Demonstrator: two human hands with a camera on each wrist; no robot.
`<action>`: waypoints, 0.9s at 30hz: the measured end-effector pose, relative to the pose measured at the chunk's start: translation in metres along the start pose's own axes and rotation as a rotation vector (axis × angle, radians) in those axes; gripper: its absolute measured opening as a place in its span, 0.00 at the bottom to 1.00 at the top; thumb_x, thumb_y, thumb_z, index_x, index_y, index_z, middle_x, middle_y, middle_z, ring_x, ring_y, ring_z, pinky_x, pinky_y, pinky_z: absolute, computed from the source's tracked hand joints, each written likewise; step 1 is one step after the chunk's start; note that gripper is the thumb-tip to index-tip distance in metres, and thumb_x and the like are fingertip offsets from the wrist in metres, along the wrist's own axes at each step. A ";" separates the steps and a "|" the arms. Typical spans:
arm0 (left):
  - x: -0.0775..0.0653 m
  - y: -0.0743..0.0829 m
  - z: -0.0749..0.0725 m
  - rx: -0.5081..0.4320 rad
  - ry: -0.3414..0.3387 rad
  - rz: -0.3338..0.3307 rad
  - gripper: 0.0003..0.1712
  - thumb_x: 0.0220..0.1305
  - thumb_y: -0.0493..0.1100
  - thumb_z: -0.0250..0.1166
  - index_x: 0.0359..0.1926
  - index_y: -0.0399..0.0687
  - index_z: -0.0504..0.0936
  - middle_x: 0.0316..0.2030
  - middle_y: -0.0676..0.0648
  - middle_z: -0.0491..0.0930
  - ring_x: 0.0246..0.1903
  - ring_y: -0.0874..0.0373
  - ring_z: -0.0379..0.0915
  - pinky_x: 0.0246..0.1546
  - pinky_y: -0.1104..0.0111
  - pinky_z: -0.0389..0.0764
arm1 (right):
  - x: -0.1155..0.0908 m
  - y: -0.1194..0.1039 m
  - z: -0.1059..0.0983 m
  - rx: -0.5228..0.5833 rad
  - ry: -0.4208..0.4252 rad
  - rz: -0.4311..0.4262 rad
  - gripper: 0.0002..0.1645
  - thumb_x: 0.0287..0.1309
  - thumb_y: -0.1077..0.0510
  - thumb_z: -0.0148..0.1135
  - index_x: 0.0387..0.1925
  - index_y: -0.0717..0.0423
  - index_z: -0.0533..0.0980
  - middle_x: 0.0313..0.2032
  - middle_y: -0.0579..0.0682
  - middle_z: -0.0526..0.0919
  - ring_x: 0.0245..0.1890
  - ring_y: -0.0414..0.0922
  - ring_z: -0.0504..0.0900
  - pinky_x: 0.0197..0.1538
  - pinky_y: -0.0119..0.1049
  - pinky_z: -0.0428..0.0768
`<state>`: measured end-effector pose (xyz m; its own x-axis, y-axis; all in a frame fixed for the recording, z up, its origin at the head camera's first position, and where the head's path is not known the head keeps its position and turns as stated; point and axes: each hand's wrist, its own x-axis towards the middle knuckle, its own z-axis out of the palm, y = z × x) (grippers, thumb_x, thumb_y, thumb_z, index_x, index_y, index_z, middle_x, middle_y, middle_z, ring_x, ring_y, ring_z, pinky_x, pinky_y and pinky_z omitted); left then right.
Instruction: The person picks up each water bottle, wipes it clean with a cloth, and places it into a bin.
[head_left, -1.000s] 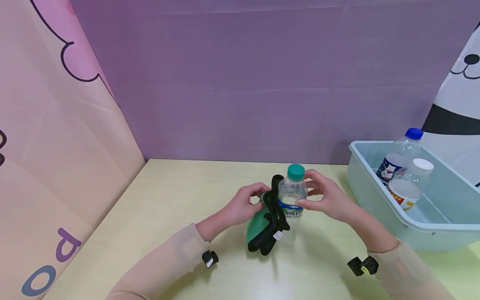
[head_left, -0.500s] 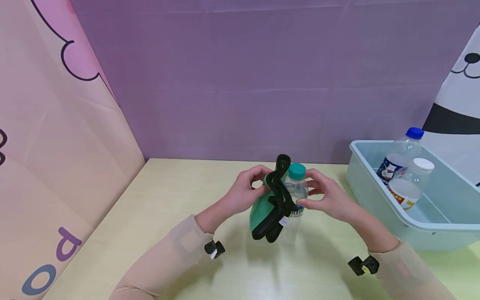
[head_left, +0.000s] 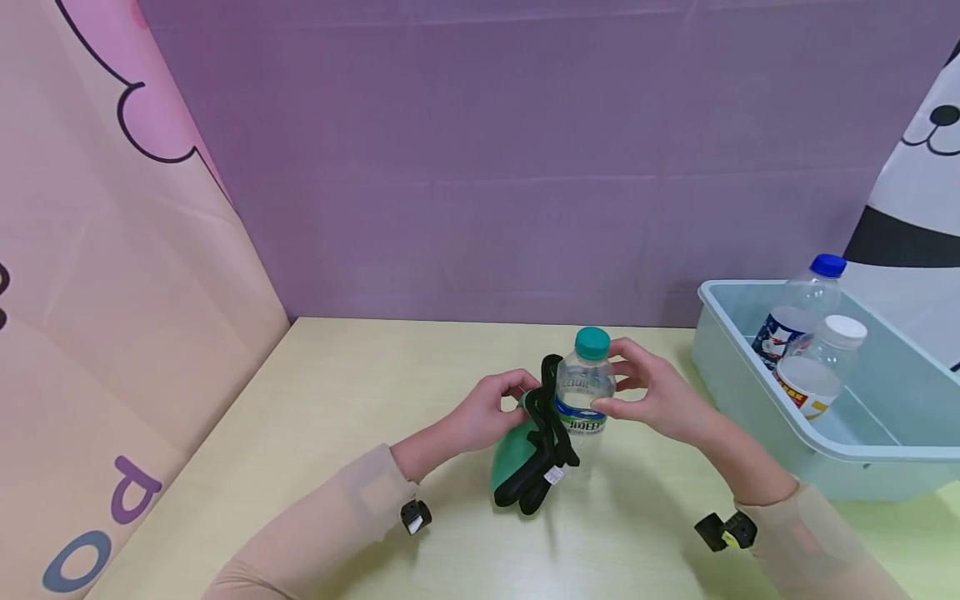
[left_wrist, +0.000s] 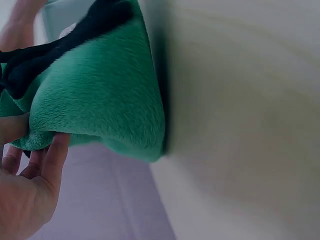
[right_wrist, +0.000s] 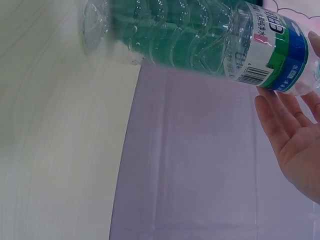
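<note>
A green fuzzy plush item (head_left: 512,457) with folded black strips and a small white tag is pinched at its upper left by my left hand (head_left: 480,414). In the left wrist view, thumb and fingers hold the gathered end of the plush (left_wrist: 100,90), whose lower end is at the tabletop. Right beside it stands an upright clear plastic bottle (head_left: 582,385) with a teal cap and a blue, green and white label. My right hand (head_left: 663,400) grips the bottle near its label, thumb in front. The plush partly covers the bottle's left side.
To the right sits a light blue plastic bin (head_left: 750,433). Inside it lean a blue-capped bottle (head_left: 806,300) and a white-capped bottle (head_left: 817,371). A purple cloth backdrop (head_left: 465,167) rises behind the pale wooden table (head_left: 360,375).
My left hand raised the green plush item in the middle frame; now it is lowered again beside the bottle. The right hand and bottle have stayed in place.
</note>
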<state>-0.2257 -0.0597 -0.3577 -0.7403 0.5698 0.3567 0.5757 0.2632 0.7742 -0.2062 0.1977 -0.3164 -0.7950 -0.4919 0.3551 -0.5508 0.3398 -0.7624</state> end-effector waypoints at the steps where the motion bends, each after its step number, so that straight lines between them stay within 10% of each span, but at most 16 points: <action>1: -0.001 -0.003 0.001 0.015 -0.014 -0.002 0.11 0.60 0.25 0.62 0.44 0.36 0.79 0.40 0.44 0.81 0.38 0.55 0.75 0.50 0.54 0.75 | 0.000 0.000 0.000 0.002 -0.002 0.001 0.32 0.52 0.68 0.71 0.57 0.64 0.68 0.51 0.63 0.76 0.47 0.61 0.81 0.37 0.38 0.83; 11: -0.003 -0.010 0.005 0.062 -0.027 -0.034 0.14 0.60 0.25 0.61 0.46 0.38 0.79 0.43 0.45 0.81 0.40 0.54 0.73 0.44 0.55 0.77 | 0.000 0.003 0.000 0.002 -0.003 0.011 0.32 0.51 0.68 0.71 0.57 0.64 0.68 0.51 0.62 0.76 0.47 0.61 0.80 0.38 0.40 0.83; 27: 0.020 0.039 -0.021 -0.107 0.098 0.070 0.12 0.64 0.27 0.61 0.48 0.36 0.79 0.38 0.44 0.82 0.40 0.54 0.76 0.41 0.65 0.80 | 0.001 0.002 0.000 0.018 -0.001 0.003 0.32 0.51 0.68 0.71 0.57 0.63 0.68 0.51 0.62 0.75 0.46 0.60 0.80 0.37 0.39 0.83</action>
<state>-0.2254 -0.0547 -0.3098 -0.7331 0.5042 0.4565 0.5904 0.1385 0.7951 -0.2079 0.1980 -0.3179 -0.7961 -0.4920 0.3525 -0.5440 0.3264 -0.7730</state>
